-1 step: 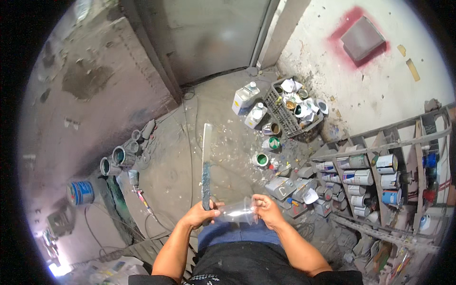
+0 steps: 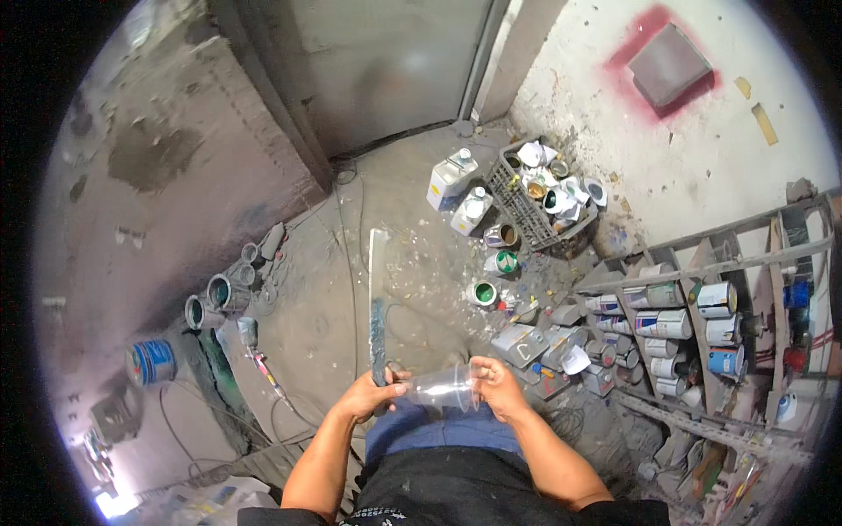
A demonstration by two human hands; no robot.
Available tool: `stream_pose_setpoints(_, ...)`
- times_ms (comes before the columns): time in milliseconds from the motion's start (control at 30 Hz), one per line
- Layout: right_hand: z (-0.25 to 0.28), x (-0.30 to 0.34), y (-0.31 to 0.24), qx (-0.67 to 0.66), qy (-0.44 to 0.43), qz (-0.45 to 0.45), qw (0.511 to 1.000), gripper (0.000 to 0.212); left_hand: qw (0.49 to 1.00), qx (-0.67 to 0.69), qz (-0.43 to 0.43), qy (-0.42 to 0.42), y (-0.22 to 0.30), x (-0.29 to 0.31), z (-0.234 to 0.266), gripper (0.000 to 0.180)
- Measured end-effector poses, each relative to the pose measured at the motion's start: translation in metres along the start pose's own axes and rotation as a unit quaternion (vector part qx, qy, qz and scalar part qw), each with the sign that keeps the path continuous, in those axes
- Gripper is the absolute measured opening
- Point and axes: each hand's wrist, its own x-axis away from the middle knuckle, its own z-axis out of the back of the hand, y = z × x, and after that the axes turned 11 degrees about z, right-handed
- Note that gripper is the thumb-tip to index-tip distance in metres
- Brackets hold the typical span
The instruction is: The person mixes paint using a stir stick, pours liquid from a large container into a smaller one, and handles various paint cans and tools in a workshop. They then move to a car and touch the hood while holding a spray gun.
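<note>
Low in front of my body, both hands hold a clear plastic cup [image 2: 436, 387] lying on its side. My left hand [image 2: 361, 396] is closed round the lower end of a long flat stirring stick [image 2: 377, 307], which points away from me. The stick is pale at its far end and caked with dark bluish paint on its lower half. My left fingers also touch the narrower end of the cup. With its fingers pinched, my right hand [image 2: 497, 386] grips the cup's rim. I see no paint in the cup.
Ahead to the right stand an open can of green paint [image 2: 482, 293], metal jugs [image 2: 453, 180] and a grey crate [image 2: 526, 206] of used cans. A rack of paint cans [image 2: 662, 324] is at right. A spray gun [image 2: 254, 346], a blue pail [image 2: 151, 361] and cables are on the left.
The far end of the stirring stick has tipped slightly to the left. The cup and my right hand have shifted very little.
</note>
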Motion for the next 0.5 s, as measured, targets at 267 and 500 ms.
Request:
stream_pose_setpoints(267, 0.056, -0.150, 0.051, 0.124, 0.205, 0.056, 0.969, 0.047, 0.959, -0.072, -0.009, 0.273, 0.028, -0.105, 0.066, 0.024)
stream_pose_setpoints(500, 0.095, -0.346, 0.143, 0.340, 0.220, 0.128, 0.905, 0.048, 0.926, -0.104, 0.058, 0.358, 0.044, -0.192, 0.098, 0.029)
